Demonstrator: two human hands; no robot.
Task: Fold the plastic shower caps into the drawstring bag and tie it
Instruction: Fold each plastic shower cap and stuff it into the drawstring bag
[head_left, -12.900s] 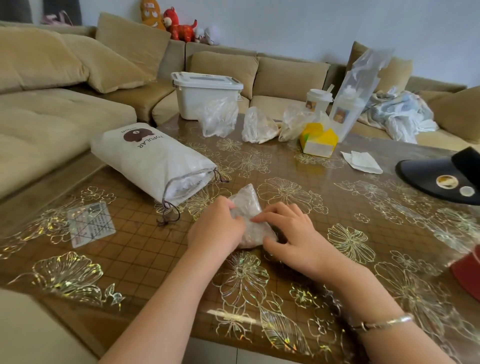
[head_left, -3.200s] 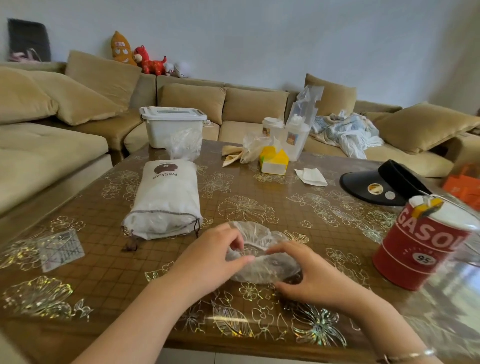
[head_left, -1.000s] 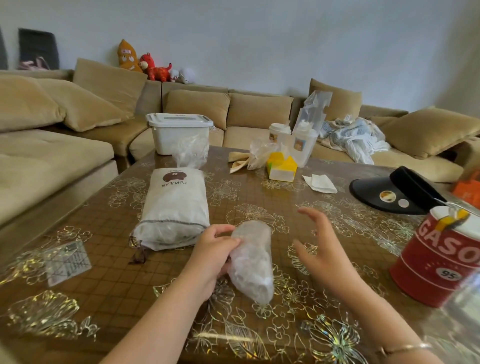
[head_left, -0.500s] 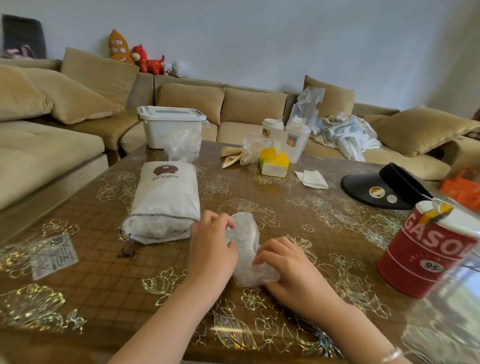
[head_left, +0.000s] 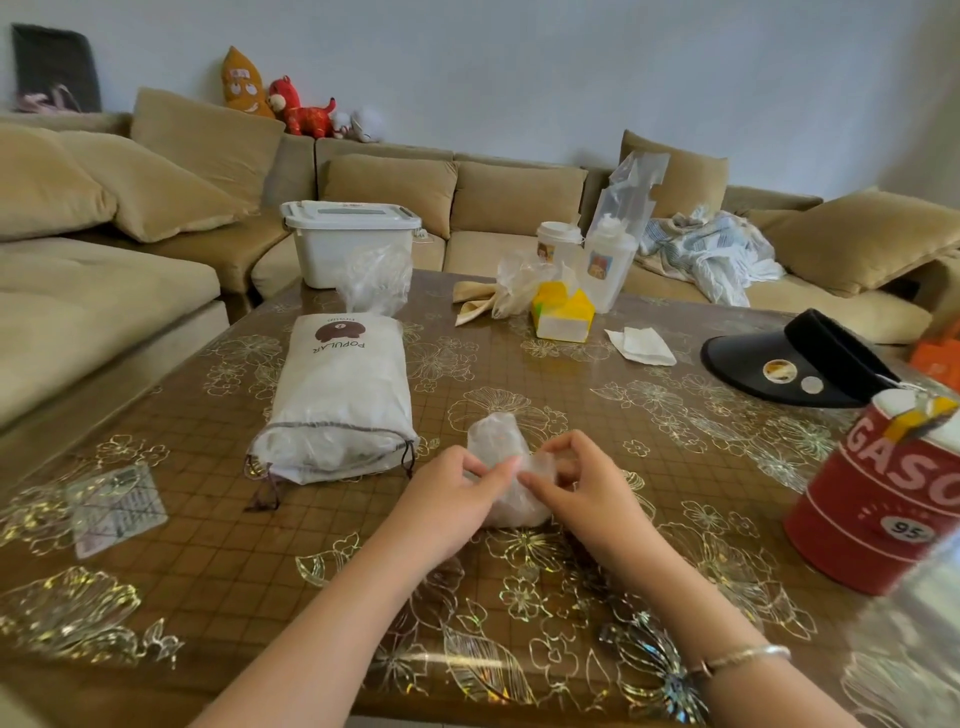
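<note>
A clear plastic shower cap (head_left: 497, 447), folded into a small bundle, lies on the table in front of me. My left hand (head_left: 453, 493) pinches its left side and my right hand (head_left: 582, 486) pinches its right side, fingertips nearly meeting over it. The white drawstring bag (head_left: 340, 400) with a brown bear print lies to the left, stuffed full, its mouth and dark cord toward me. More loose shower caps stand at the back: one (head_left: 375, 280) behind the bag, another (head_left: 517, 283) by the yellow box.
The brown floral table (head_left: 597, 395) carries a red "GASOL" tin (head_left: 883, 499) at right, a black visor (head_left: 795, 364), a yellow box (head_left: 562, 312), a napkin (head_left: 641, 345), two cups (head_left: 558, 247) and a white lidded bin (head_left: 350, 241). A beige sofa wraps the left and back.
Over the last second my right hand came down from the air onto the cap that my left hand held up. Both hands now pinch it, folded smaller, on the table.
</note>
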